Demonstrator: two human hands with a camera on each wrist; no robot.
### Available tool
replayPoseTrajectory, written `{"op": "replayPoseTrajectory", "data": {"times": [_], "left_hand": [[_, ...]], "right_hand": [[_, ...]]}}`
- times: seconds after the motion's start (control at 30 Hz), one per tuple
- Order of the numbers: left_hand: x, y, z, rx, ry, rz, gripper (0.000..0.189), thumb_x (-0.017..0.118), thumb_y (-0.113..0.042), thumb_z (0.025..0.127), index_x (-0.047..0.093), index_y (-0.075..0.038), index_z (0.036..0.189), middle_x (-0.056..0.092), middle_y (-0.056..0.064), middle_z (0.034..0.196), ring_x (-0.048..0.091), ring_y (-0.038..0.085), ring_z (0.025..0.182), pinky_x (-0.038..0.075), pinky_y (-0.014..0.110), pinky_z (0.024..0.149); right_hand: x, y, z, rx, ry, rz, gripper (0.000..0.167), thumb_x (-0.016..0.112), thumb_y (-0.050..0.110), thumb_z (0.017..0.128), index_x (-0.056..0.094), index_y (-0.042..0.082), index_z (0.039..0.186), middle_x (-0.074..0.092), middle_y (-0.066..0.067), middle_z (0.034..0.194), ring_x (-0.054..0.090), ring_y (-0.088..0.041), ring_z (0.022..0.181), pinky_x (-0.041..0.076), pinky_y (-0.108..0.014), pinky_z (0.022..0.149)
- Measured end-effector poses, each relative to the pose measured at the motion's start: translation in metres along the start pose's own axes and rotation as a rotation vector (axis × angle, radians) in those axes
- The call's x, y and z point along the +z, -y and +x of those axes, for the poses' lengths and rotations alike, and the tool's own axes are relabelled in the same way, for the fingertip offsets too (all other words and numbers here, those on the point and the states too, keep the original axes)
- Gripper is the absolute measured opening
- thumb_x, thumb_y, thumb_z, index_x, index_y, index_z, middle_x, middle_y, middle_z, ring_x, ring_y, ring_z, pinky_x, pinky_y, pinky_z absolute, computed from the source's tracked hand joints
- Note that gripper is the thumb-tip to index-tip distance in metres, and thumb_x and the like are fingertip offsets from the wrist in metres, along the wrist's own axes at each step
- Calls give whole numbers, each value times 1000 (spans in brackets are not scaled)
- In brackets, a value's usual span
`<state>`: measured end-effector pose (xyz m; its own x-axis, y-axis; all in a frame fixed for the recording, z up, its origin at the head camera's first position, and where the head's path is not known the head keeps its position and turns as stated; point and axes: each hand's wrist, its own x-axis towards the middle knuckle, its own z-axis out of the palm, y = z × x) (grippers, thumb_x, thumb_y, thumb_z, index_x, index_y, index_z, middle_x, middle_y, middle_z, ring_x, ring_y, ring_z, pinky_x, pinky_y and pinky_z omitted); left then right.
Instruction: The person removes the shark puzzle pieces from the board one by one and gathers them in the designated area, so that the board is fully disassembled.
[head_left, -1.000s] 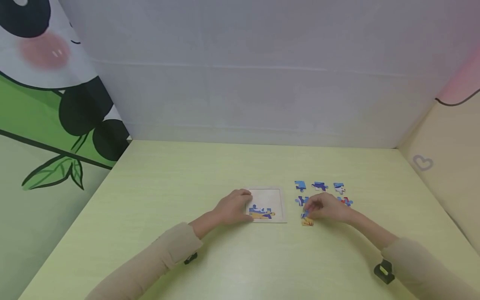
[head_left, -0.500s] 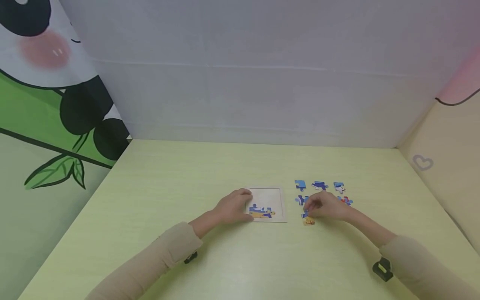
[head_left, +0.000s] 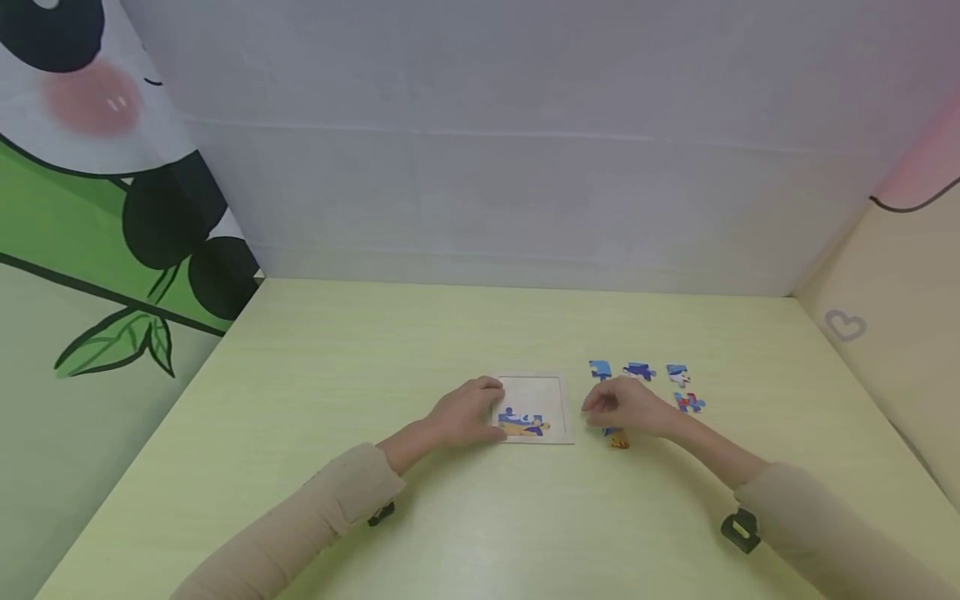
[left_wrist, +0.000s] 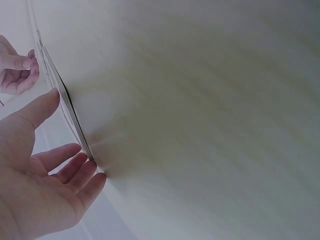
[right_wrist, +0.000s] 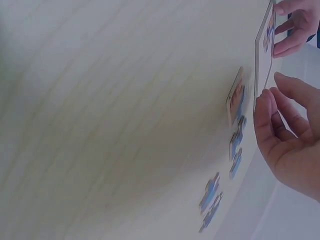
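Note:
A square puzzle tray [head_left: 534, 392] lies on the table, with several joined blue and orange pieces [head_left: 522, 422] along its front left. My left hand [head_left: 467, 414] grips the tray's left side, thumb at the front corner and fingers farther back; the left wrist view shows these fingertips [left_wrist: 92, 165] at its edge. My right hand [head_left: 630, 407] hovers just right of the tray, fingers curled and tips close together. Whether a piece is between them cannot be seen. Below it lies an orange and blue puzzle piece [head_left: 619, 439], partly covered.
Several loose jigsaw pieces lie right of the tray: a blue piece [head_left: 600, 369], a dark blue one [head_left: 639, 372], a blue and white one [head_left: 678, 375] and a red and blue one [head_left: 689, 402]. A pale wall [head_left: 480, 208] stands behind the table.
My right hand has moved left and slightly back, towards the tray, and now covers a blue piece seen before. The orange piece has shifted slightly. My left hand stays in place.

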<state>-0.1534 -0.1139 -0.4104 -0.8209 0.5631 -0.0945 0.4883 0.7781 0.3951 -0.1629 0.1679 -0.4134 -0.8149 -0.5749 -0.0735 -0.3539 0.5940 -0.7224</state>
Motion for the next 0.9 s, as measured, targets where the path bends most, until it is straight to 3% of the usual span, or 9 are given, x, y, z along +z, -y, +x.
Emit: {"op": "replayPoseTrajectory", "data": {"times": [0.27,0.43,0.9], "left_hand": [[-1,-1,5,-16,-10,-14,53,67,-28,81,53,3,122,48,14,129,44,28,121,37,38,100],[-1,-1,7,-22,-12,-28,53,68,-25,80,53,3,121,48,15,129,44,29,120,37,39,100],[7,7,11,9,-31,-27,50,69,-26,79,56,3,118,48,14,129,44,27,120,39,37,98]], "right_hand": [[23,17,29,37,1,37,17,71,9,77,66,4,92,59,3,75,50,-11,67,45,-21,59],[32,23,41,75,22,48,18,71,9,75,66,6,93,60,3,78,53,-11,71,47,-23,65],[40,29,48,116,6,23,15,76,9,71,65,8,82,56,2,71,49,-13,68,43,-23,60]]}}
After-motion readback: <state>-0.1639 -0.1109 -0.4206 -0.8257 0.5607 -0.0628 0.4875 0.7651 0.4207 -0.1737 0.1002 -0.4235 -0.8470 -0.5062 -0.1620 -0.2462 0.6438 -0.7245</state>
